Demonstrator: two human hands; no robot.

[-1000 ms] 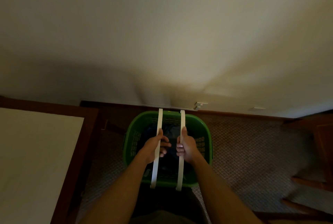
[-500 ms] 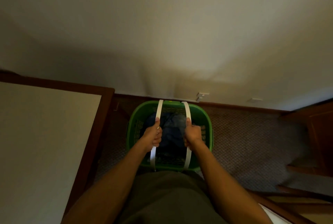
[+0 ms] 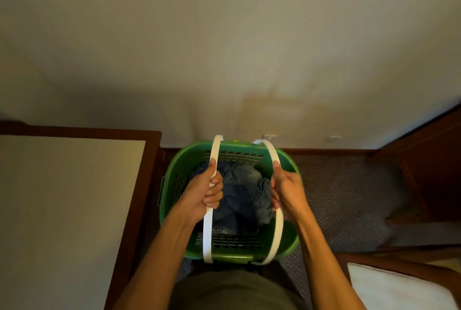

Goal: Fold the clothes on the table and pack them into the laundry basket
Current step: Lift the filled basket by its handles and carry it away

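A green plastic laundry basket point(image 3: 174, 185) with slotted walls hangs in front of me, above the carpet. Blue denim clothes point(image 3: 243, 192) lie crumpled inside it. Two white strap handles arch over the opening. My left hand point(image 3: 204, 193) is closed around the left handle point(image 3: 208, 232). My right hand point(image 3: 287, 190) grips the right handle point(image 3: 279, 230), thumb along the strap. The two handles are spread apart over the clothes.
A table point(image 3: 62, 210) with a pale top and dark wooden frame stands at the left, close to the basket. A plain wall point(image 3: 224, 48) rises straight ahead. Dark wooden furniture point(image 3: 429, 165) is at the right, and a white cushion point(image 3: 399, 289) lies at the lower right.
The basket has come closer and higher in my view, and my hands have pulled the two handles apart. The table now takes up more of the left side.
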